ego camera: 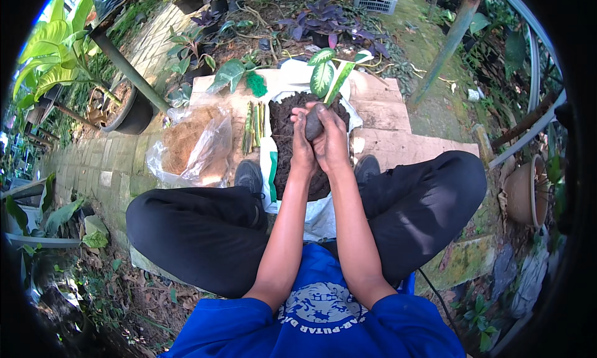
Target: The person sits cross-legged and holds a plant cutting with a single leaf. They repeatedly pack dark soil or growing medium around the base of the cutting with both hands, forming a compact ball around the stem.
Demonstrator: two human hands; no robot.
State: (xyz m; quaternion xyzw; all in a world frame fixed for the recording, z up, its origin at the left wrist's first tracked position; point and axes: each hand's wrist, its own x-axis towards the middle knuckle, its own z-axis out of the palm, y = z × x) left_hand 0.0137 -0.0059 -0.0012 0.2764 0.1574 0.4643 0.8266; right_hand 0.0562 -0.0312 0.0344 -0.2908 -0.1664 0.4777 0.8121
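Note:
My left hand [302,142] and my right hand [333,138] are cupped together around a smooth dark ball of soil [314,125]. A small dieffenbachia plant [322,79], with green and cream leaves, rises just beyond the fingers. Its base is hidden, apparently in the ball. Both hands are smudged with soil. Beneath them, dark loose potting soil [291,159] fills an opened white sack [270,190] between my feet.
Left of the sack lie cut striped leaf strips [252,127] and a plastic bag of brown fibre [186,141]. Green netting or twine [256,83] sits on flattened cardboard [382,106]. Potted purple plants [322,24], a plastic crate [373,1] and a brown pot [520,190] stand around.

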